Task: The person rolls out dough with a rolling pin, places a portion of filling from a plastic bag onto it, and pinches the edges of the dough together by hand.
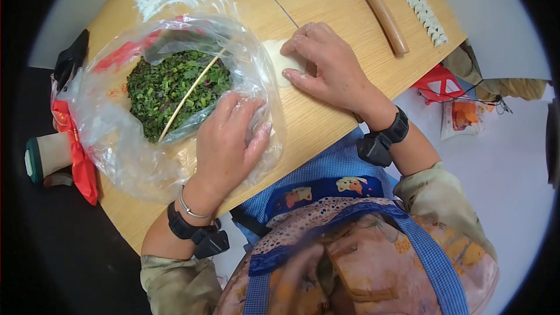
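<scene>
"Wooden table (315, 0), whitish floor (507, 210) beyond?"

"Yes; clear bag (122, 151) of chopped greens (157, 81) on top. Left hand (227, 134) half-curled on its plastic, right hand (326, 67) bent over dough (275, 52) beside it; both grips unclear."

"Lettering?"

"Red print (116, 89), too blurred."

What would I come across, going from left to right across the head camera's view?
Pale cylindrical container with a dark-green end → chopped dark-green leaves → flat white dough sheet → long rounded brown wooden rod → row of small pale dough pieces.
</scene>
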`<move>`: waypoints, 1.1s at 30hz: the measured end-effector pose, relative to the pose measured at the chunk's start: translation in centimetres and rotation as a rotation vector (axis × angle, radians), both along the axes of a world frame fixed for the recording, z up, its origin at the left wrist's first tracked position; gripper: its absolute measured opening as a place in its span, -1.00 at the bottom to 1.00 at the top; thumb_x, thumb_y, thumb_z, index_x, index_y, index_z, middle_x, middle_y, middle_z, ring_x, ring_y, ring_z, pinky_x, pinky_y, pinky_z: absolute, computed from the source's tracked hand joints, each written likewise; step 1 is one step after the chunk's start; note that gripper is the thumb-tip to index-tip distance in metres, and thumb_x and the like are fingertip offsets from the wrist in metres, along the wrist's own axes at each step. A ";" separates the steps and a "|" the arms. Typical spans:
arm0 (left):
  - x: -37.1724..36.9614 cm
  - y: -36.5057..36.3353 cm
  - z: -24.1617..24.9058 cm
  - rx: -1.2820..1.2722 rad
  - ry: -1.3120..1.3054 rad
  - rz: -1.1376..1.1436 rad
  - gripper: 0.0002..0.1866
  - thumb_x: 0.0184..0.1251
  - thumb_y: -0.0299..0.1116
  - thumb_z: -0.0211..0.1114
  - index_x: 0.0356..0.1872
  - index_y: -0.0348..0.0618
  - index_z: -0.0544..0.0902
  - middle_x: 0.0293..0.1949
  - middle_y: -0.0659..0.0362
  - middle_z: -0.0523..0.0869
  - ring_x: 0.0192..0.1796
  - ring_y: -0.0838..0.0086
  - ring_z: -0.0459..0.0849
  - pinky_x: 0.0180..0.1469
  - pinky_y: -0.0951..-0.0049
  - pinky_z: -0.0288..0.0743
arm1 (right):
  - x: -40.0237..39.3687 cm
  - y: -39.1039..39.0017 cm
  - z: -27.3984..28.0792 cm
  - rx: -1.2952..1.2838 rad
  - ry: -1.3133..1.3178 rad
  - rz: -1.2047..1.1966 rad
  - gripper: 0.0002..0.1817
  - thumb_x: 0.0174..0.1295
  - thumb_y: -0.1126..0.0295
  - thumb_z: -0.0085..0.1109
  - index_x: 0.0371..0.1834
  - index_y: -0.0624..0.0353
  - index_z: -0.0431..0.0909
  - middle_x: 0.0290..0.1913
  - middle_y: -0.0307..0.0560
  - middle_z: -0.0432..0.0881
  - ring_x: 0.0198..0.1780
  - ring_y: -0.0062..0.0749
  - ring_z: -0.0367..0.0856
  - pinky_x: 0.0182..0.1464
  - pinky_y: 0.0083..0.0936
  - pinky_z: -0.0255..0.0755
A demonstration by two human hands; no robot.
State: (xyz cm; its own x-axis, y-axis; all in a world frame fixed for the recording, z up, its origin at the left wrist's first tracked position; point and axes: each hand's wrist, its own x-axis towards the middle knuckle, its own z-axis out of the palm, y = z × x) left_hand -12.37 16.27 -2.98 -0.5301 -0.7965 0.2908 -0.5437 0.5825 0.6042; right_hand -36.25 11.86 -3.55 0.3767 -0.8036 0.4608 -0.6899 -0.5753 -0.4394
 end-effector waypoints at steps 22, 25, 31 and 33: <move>0.3 0.2 -0.4 0.064 0.069 0.029 -0.65 0.07 -0.48 0.41 -0.06 -0.24 0.64 -0.11 -0.10 0.61 -0.19 -0.01 0.66 -0.17 0.17 0.57 | 0.0 0.3 0.6 0.236 -0.154 -0.044 -0.87 0.09 0.49 0.29 -0.34 0.17 0.51 -0.39 -0.08 0.52 -0.27 -0.19 0.52 -0.22 -0.33 0.44; 0.2 0.1 -0.3 0.036 0.093 0.016 -0.65 0.07 -0.49 0.42 -0.05 -0.24 0.64 -0.10 -0.12 0.62 -0.18 -0.02 0.67 -0.16 0.18 0.57 | -0.1 -0.1 0.0 0.195 -0.194 0.012 -0.86 0.10 0.51 0.27 -0.32 0.18 0.50 -0.37 -0.07 0.52 -0.27 -0.19 0.52 -0.22 -0.33 0.44; 0.4 0.1 -0.4 0.059 0.069 0.016 -0.64 0.07 -0.50 0.42 -0.05 -0.24 0.64 -0.10 -0.12 0.62 -0.17 -0.02 0.67 -0.15 0.18 0.58 | 0.0 0.3 0.5 0.235 -0.216 0.032 -0.77 0.10 0.53 0.26 -0.16 0.16 0.52 -0.30 -0.08 0.54 -0.24 -0.19 0.53 -0.20 -0.30 0.45; 0.3 0.1 -0.3 0.057 0.071 0.014 -0.65 0.07 -0.50 0.42 -0.06 -0.25 0.64 -0.10 -0.12 0.62 -0.17 -0.02 0.67 -0.14 0.18 0.58 | 0.0 0.3 0.4 0.214 -0.211 0.051 -0.74 0.09 0.53 0.27 -0.13 0.16 0.53 -0.30 -0.10 0.55 -0.24 -0.20 0.53 -0.19 -0.30 0.45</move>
